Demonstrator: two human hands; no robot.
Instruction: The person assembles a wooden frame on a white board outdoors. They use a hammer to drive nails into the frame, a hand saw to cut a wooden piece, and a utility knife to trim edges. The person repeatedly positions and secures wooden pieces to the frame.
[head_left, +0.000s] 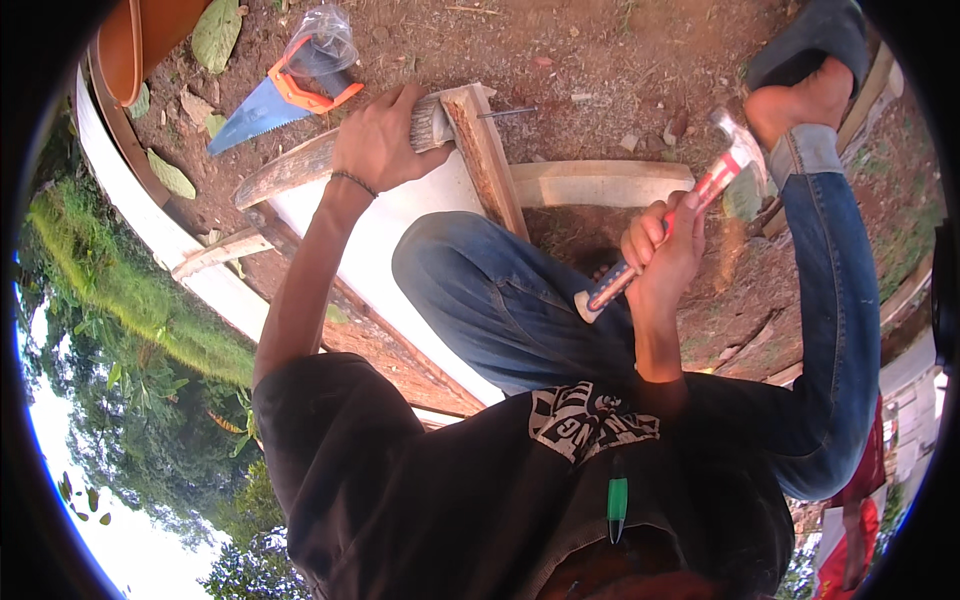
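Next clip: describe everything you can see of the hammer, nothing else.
The hammer has a red and white handle with a dark band near its pale butt end and a metal head, somewhat blurred. It slants from lower left up to upper right, raised above the dirt ground. The right hand grips the handle around its lower half; nothing else touches it.

**Hammer raised, wood steadied**

The red-and-white-handled hammer sits gripped near the handle's end, steel head tilted up and right. The narrow brown wooden batten lies across a white board, a nail sticking sideways from its top end.
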